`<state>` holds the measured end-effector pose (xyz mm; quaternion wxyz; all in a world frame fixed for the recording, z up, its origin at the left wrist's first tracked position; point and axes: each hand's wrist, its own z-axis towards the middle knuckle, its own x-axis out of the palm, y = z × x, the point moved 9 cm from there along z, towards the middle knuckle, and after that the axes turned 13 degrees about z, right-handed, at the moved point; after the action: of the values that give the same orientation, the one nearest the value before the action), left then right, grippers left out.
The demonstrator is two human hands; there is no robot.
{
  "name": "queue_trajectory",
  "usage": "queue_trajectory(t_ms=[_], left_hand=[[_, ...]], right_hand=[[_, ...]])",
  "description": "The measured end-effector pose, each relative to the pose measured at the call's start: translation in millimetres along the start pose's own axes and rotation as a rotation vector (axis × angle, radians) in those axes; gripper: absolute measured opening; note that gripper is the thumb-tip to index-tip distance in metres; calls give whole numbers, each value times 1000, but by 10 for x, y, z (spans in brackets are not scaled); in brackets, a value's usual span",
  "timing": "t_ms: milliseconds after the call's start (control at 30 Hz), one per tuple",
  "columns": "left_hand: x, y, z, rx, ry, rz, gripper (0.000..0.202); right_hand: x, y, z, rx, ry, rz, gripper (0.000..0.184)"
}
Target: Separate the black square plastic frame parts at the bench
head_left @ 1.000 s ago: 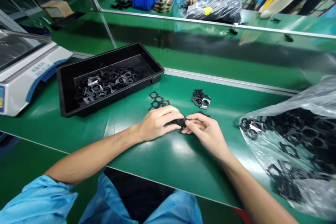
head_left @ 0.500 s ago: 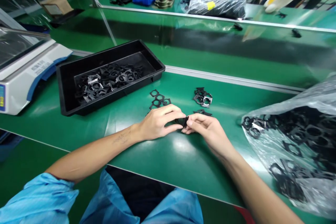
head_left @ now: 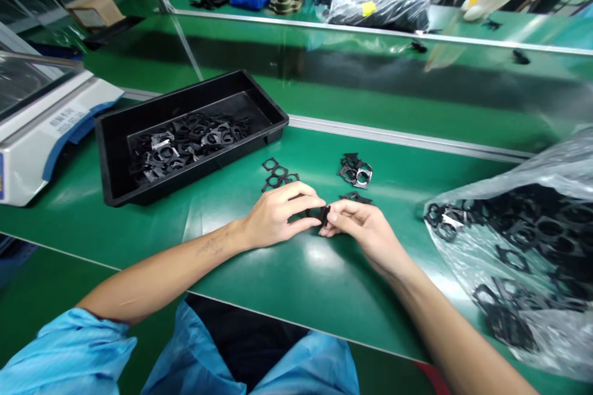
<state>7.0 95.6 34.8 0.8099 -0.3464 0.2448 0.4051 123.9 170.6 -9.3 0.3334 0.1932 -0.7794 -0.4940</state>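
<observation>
At your far left a weighing scale (head_left: 41, 129) sits on the worktop (head_left: 301, 284), just beside the black tray (head_left: 105, 160), which lies at an angle and holds a heap of black frame parts (head_left: 185, 139). Its right corner nearly reaches the metal rail (head_left: 407, 139) at the worktop's back edge.

Your left hand (head_left: 278, 216) and right hand (head_left: 361, 231) meet at mid-worktop, and the fingertips of both pinch one small black part (head_left: 322, 215), held just above the surface. Behind your left hand lies a short row of frames (head_left: 277, 174), and behind your right hand a small pile (head_left: 356, 171); both are close to your knuckles. Bare green worktop runs from your hands to the near edge.

At your right, the clear plastic bag (head_left: 546, 166) of black parts spreads across the worktop, near your right forearm.
</observation>
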Motion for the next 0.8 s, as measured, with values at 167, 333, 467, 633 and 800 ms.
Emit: queue_trajectory(t_ms=[167, 333, 467, 633, 800], left_hand=[[6, -2, 9, 10, 11, -3, 23], [9, 8, 11, 14, 18, -12, 24], [-12, 2, 17, 8, 1, 17, 20], [-25, -50, -2, 31, -37, -12, 20], [-6, -80, 4, 26, -28, -32, 27]], right_hand=[[3, -7, 5, -2, 9, 18, 36], [-8, -14, -1, 5, -5, 8, 37], [9, -2, -4, 1, 19, -17, 40], [35, -16, -7, -45, 22, -58, 43], [29, 134, -75, -278, -68, -292, 36]])
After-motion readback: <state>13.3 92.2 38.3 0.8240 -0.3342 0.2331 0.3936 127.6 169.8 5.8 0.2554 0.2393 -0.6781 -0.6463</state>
